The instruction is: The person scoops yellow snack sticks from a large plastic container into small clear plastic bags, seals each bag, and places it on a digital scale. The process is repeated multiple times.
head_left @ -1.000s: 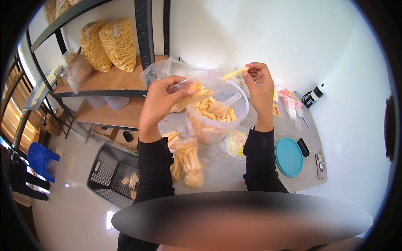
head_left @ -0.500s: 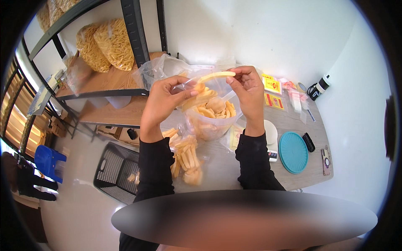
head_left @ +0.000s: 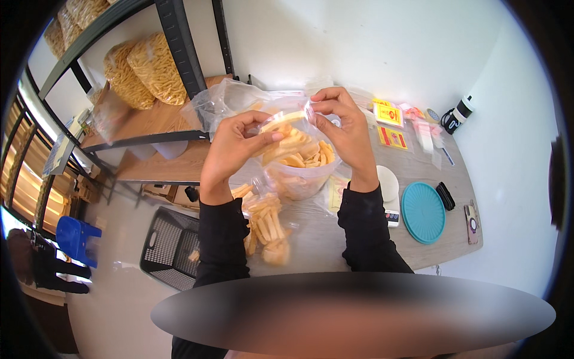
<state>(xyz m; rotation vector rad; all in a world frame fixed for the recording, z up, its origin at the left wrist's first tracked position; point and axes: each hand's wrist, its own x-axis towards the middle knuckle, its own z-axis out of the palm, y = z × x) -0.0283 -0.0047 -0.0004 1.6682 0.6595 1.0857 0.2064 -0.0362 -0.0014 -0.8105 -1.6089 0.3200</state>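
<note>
Over a clear plastic tub (head_left: 299, 179) of long pale-yellow chips (head_left: 323, 157), my hands hold up a small clear plastic bag with chips inside (head_left: 293, 143). My left hand (head_left: 230, 149) grips the bag's left side between thumb and fingers. At the bag's upper right edge, the thumb and fingers of my right hand (head_left: 345, 122) pinch the clear film. One long chip (head_left: 283, 121) lies slantwise near the bag's mouth. Filled clear bags of chips (head_left: 266, 224) lie on the table by my left forearm.
A teal round lid (head_left: 423, 212), a white scale (head_left: 388, 185), a black bottle (head_left: 458, 115), a phone (head_left: 472, 221) and yellow packets (head_left: 388, 113) are on the table (head_left: 317, 239). On the left stand a shelf (head_left: 161, 119) with large chip bags, a dark crate (head_left: 170, 245) and a blue stool (head_left: 78, 239).
The long chip that my right hand held above the bag is now down in its mouth. My right hand has shifted slightly left and closed on the bag's edge.
</note>
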